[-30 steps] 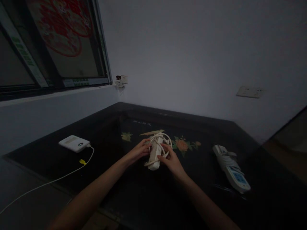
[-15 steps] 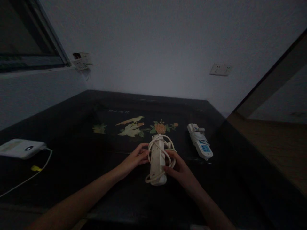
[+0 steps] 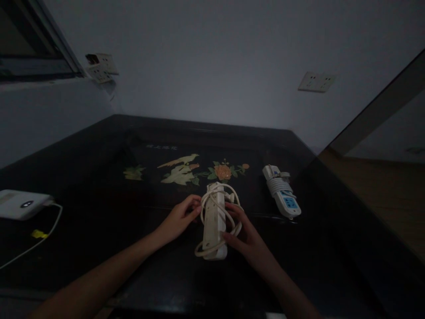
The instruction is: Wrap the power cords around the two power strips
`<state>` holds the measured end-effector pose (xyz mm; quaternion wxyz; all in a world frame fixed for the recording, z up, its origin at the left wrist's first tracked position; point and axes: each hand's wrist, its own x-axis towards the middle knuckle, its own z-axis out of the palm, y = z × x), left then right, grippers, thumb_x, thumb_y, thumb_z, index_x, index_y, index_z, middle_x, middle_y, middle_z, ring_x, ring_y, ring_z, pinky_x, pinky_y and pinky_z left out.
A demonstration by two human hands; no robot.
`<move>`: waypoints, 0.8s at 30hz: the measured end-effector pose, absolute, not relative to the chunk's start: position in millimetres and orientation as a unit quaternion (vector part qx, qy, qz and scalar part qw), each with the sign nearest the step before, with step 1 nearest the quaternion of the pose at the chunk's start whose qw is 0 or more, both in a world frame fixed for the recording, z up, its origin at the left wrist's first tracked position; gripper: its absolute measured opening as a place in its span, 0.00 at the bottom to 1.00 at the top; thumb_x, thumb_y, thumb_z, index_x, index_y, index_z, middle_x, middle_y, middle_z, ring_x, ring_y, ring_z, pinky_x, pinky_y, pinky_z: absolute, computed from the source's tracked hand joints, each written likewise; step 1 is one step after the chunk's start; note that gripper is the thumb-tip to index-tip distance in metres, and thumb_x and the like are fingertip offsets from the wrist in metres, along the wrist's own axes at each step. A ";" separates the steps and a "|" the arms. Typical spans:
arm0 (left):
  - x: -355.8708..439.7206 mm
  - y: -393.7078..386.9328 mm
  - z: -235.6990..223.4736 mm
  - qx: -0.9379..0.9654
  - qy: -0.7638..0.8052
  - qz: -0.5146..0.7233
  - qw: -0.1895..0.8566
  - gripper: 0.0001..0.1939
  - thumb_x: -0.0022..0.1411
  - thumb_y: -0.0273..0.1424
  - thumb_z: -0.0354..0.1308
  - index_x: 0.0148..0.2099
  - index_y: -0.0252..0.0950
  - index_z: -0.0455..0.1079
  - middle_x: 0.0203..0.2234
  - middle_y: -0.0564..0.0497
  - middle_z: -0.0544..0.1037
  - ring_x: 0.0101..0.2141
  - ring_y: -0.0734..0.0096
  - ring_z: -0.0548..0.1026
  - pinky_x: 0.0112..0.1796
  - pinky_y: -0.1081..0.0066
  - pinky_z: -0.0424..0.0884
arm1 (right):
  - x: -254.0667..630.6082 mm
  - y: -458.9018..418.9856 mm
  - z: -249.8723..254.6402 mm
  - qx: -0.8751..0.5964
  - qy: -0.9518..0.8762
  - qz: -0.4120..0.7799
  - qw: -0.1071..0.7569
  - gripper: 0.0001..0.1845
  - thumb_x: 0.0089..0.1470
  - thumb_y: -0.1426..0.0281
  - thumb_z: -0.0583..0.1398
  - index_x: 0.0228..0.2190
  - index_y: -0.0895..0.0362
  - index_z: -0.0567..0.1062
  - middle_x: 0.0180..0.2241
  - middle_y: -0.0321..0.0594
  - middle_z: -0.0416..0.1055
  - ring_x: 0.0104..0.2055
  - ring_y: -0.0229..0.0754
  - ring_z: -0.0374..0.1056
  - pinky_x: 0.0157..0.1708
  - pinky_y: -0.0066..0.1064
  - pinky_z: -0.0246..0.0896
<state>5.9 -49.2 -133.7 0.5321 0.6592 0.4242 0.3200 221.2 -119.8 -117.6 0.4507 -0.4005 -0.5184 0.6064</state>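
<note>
A cream power strip (image 3: 214, 221) with its cord looped loosely round it lies on the black table (image 3: 99, 177), just in front of me. My left hand (image 3: 179, 218) grips its left side with curled fingers. My right hand (image 3: 244, 237) holds the right side, fingers among the cord loops. The room is dim.
A second white power strip (image 3: 282, 197) with a blue label and a tightly wound cord lies to the right. A white power bank (image 3: 20, 204) with a white cable sits at the far left. Wall sockets (image 3: 315, 82) are behind. A floral inlay (image 3: 186, 170) decorates the tabletop.
The camera has turned right and down, so the window has left the view. Both hands stay on the cream power strip, which has shifted little on the table.
</note>
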 end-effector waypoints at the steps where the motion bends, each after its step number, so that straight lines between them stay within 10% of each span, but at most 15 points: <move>1: 4.9 -48.4 -132.2 0.674 0.432 0.316 0.510 0.15 0.64 0.40 0.51 0.47 0.36 0.65 0.37 0.49 0.73 0.37 0.68 0.72 0.35 0.69 0.70 | 220.9 -119.6 -116.6 -0.403 -0.520 0.605 0.448 0.31 0.51 0.66 0.63 0.55 0.46 0.60 0.55 0.41 0.63 0.55 0.45 0.63 0.54 0.39 0.57; 10: 2.4 -45.5 -130.0 0.731 0.438 0.298 0.430 0.13 0.64 0.37 0.50 0.47 0.36 0.66 0.39 0.48 0.76 0.41 0.66 0.74 0.42 0.68 0.70 | 244.0 -120.5 -120.5 -0.439 -0.526 0.607 0.404 0.46 0.51 0.64 0.63 0.63 0.48 0.44 0.53 0.44 0.67 0.51 0.45 0.67 0.50 0.40 0.63; 15: 0.7 -43.2 -129.1 0.738 0.451 0.330 0.377 0.12 0.64 0.35 0.51 0.47 0.37 0.67 0.41 0.47 0.75 0.40 0.66 0.74 0.41 0.66 0.70 | 276.5 -104.8 -107.3 -0.542 -0.588 0.483 0.357 0.26 0.55 0.60 0.57 0.54 0.55 0.65 0.32 0.40 0.75 0.32 0.42 0.71 0.32 0.33 0.67; 24: 20.2 -35.2 -59.9 0.849 0.342 0.362 0.179 0.08 0.65 0.29 0.49 0.42 0.36 0.69 0.37 0.49 0.76 0.40 0.68 0.73 0.42 0.68 0.68 | 274.2 -38.4 -108.0 -0.624 -0.665 0.267 0.312 0.15 0.52 0.67 0.59 0.42 0.58 0.74 0.30 0.40 0.74 0.28 0.39 0.69 0.29 0.29 0.62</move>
